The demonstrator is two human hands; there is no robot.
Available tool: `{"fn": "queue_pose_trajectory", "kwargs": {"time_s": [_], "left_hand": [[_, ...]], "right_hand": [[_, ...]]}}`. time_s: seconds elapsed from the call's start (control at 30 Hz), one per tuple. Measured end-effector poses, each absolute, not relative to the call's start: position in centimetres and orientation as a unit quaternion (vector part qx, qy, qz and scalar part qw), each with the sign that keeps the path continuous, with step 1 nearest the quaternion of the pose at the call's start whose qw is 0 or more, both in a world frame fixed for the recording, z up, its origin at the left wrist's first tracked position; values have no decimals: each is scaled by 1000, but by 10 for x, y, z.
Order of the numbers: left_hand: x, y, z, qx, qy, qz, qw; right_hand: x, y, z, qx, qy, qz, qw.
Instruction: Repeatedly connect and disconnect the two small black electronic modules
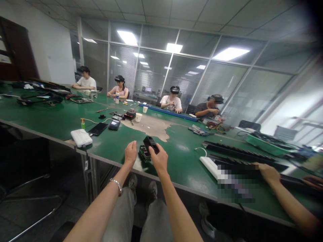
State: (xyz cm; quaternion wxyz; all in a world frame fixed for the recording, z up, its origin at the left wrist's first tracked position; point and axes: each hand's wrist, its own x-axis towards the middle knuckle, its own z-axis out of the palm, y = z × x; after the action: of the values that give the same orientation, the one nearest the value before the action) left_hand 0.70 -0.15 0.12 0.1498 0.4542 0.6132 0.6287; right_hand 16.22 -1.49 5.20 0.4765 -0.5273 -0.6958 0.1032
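Note:
My right hand (159,158) grips a black box-shaped device (149,143) just above the green tabletop. Directly below it, near the table's front edge, is a small assembly with a green circuit board (144,155) and dark parts. The device overlaps part of this assembly, so I cannot tell whether the two touch. To the left of both, my left hand (130,154) hovers with its fingers curled together, apart from the device. Whatever may be inside those fingers is hidden. A metal bracelet (116,186) circles the left wrist.
Left on the table lie a white power bank (81,137), a black phone (99,128) and a green-yellow bottle (82,123). Paper cups (138,117) stand farther back. A white power strip (212,168) and another person's hand (268,173) are at right. Several people sit opposite.

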Motion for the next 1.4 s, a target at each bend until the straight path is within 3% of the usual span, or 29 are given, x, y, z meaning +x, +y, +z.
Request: {"fn": "queue_pose_trajectory", "kwargs": {"time_s": [0.53, 0.77, 1.0, 1.4], "left_hand": [[7, -1, 0, 454, 609, 632, 156], [8, -1, 0, 452, 613, 630, 155], [7, 2, -4, 449, 605, 637, 162], [6, 3, -4, 451, 604, 636, 164]], "right_hand": [[199, 8, 6, -580, -727, -3, 367], [200, 6, 13, -577, -722, 28, 381], [185, -12, 49, -541, -687, 78, 479], [154, -29, 57, -501, -747, 48, 433]]}}
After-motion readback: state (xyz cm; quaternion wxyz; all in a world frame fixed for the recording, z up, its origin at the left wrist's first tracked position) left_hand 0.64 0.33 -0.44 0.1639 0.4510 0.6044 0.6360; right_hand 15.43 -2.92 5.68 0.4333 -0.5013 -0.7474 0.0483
